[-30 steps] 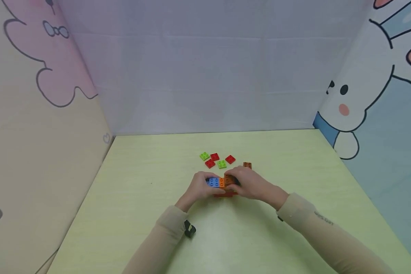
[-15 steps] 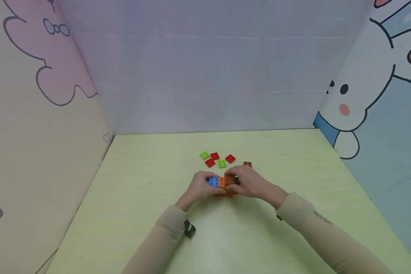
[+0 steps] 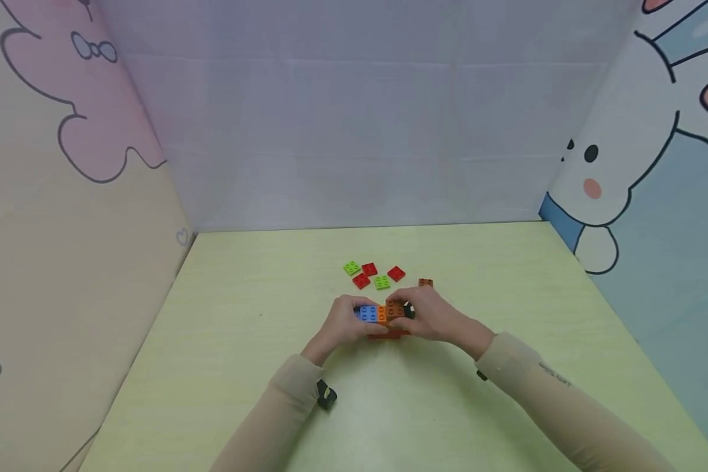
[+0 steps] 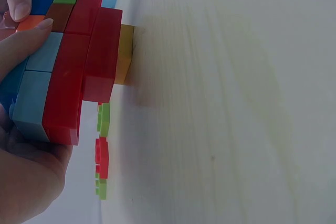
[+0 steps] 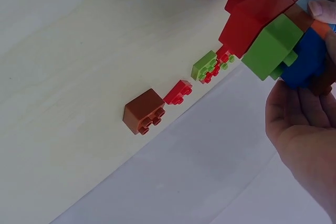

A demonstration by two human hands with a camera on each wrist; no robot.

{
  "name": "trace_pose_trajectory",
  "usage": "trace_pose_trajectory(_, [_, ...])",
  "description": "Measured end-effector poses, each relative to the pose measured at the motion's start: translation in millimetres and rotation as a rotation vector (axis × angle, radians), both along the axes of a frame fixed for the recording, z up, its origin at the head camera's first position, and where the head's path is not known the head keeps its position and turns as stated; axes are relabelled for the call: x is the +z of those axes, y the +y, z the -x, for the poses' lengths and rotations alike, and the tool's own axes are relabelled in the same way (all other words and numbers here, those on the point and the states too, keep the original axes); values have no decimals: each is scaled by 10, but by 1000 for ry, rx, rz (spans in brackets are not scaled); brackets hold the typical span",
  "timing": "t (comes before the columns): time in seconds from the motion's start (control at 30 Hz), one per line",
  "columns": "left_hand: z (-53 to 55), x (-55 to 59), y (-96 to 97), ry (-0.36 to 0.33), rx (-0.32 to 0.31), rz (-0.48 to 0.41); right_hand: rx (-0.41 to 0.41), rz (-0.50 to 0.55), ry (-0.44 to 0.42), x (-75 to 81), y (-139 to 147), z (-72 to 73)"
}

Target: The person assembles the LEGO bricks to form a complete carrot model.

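Note:
A stacked toy-brick model [image 4: 65, 82] stands on the table between both hands. Its lower layers are red over a yellow brick [image 4: 126, 51] at the base, with light blue bricks [image 4: 34, 98] above on the left. In the right wrist view, a green brick [image 5: 273, 48] and a dark blue brick [image 5: 304, 59] show on the other end. My left hand [image 3: 342, 322] grips the model's left end, thumb along the near side. My right hand [image 3: 435, 316] pinches the brown brick [image 3: 395, 309] on top, beside an orange brick [image 3: 381, 314]. Its fingers hide part of that end.
Behind the model lie loose flat red bricks [image 3: 396, 273] and green bricks [image 3: 381, 282]. A loose brown brick [image 5: 144, 109] stands just beyond my right hand. Printed walls enclose the pale table [image 3: 259, 367] at the back and sides.

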State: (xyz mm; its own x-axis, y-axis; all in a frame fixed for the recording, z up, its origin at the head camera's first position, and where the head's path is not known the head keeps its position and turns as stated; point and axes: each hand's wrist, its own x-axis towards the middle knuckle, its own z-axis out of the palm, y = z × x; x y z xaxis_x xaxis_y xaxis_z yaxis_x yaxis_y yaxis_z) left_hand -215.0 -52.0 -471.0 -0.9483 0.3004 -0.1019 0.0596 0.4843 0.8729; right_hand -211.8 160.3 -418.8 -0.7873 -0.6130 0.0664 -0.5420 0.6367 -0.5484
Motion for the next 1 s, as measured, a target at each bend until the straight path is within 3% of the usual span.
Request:
trace_pose_trajectory(0.6, [17, 20, 2, 15, -6, 25, -38, 10, -45, -68, -9, 7])
trace_pose_trajectory(1.0, [3, 29, 1, 29, -2, 33, -69, 97, -83, -181, 18, 19])
